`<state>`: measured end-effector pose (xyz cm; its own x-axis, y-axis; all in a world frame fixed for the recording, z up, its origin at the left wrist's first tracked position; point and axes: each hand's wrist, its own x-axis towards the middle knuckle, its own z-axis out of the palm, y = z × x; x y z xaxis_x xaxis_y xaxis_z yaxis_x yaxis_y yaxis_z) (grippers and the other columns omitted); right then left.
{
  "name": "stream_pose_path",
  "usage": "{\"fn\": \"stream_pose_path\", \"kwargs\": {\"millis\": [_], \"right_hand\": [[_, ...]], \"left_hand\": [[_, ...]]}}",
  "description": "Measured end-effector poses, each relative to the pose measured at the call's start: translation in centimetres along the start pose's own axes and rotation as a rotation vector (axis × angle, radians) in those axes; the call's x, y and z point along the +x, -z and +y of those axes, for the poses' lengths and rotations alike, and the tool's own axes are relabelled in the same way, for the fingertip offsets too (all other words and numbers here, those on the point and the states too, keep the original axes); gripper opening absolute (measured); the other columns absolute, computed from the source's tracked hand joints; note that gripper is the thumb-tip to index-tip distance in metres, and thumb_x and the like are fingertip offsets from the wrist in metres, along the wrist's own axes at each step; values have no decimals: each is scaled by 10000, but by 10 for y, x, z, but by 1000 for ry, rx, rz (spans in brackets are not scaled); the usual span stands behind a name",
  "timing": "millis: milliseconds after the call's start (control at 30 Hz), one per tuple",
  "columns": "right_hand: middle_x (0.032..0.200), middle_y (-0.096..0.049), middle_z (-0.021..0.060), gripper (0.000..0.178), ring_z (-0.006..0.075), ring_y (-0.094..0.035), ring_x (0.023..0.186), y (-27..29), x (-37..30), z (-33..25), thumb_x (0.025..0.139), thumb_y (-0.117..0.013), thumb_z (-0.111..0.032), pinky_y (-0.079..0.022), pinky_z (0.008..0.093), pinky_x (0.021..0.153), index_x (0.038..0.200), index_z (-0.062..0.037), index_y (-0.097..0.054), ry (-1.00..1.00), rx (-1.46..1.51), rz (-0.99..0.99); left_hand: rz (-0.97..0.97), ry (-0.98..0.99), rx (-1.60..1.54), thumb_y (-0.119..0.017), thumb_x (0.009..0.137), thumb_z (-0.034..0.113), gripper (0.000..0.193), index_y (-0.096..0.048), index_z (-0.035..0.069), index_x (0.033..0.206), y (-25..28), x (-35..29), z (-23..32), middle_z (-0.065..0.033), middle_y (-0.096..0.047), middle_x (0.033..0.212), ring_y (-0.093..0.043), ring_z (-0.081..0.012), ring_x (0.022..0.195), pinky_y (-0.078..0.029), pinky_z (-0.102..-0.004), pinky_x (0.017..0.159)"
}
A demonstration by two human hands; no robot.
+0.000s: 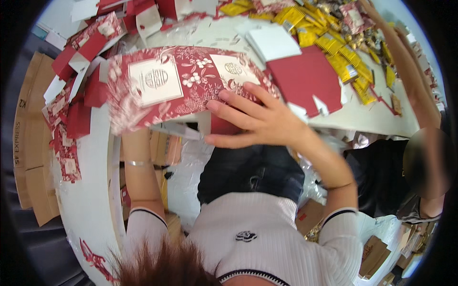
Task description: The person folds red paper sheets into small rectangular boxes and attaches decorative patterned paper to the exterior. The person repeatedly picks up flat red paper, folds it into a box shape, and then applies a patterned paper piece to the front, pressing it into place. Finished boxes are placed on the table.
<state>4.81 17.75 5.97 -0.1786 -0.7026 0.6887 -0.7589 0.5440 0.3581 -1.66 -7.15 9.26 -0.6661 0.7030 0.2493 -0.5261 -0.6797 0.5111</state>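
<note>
A red patterned carton sheet (195, 78) with white floral print and two pale label panels spans the front of the table before me. My right hand (260, 117) lies over its right part, fingers stretched and apart, thumb below the near edge. From the lower left my left forearm (143, 186), with a bracelet at the wrist, reaches up under the sheet. The sheet hides my left hand, so its grip does not show. Just right of the sheet lie flat plain red card pieces (305, 78) and white card pieces (272, 43).
Folded red and white cartons (86, 95) crowd the table's left side. Yellow packets (343, 57) are heaped at the far right, where another person's arm (405, 66) reaches in. A brown cardboard box (36, 143) stands beyond the left edge. Red ribbon-like strips (95, 260) lie lower left.
</note>
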Motion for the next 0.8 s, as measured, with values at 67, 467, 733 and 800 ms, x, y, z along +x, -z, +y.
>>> {"fn": "stream_pose_path", "kwargs": {"millis": [67, 467, 733, 800], "right_hand": [[1343, -366, 35, 548, 199, -404, 1189, -1, -10, 8, 744, -581, -173, -274, 395, 1016, 1217, -340, -362, 146, -59, -173], [905, -482, 123, 384, 286, -461, 894, 1, 6, -9, 713, -626, -346, -337, 395, 864, 904, -17, -573, -527, 329, -151], [973, -471, 148, 557, 299, -434, 978, -3, 11, 5, 794, -587, -347, -300, 390, 922, 1217, -25, -424, -716, 871, -19], [1055, -473, 151, 561, 265, -429, 1033, -9, 11, 26, 822, -584, -251, -345, 369, 912, 1293, -63, -342, -930, 1041, 131]], "left_hand": [[35, 245, -211, -429, 801, 592, 741, -460, -46, 1175, 17, -7, 6, -232, -498, 1175, -503, -354, 1065, -355, -517, 936], [558, 142, 542, -500, 830, 51, 450, -346, -29, 1245, -3, -20, -94, -123, -501, 1158, -517, -176, 1036, -423, -300, 880], [492, -121, 598, -476, 858, 77, 418, -351, -8, 1248, 3, -15, -123, -99, -478, 1189, -499, -165, 1053, -406, -293, 887], [560, -78, 451, -463, 884, 155, 406, -363, 1, 1246, 8, -8, -115, -96, -477, 1202, -496, -167, 1061, -398, -299, 895]]}}
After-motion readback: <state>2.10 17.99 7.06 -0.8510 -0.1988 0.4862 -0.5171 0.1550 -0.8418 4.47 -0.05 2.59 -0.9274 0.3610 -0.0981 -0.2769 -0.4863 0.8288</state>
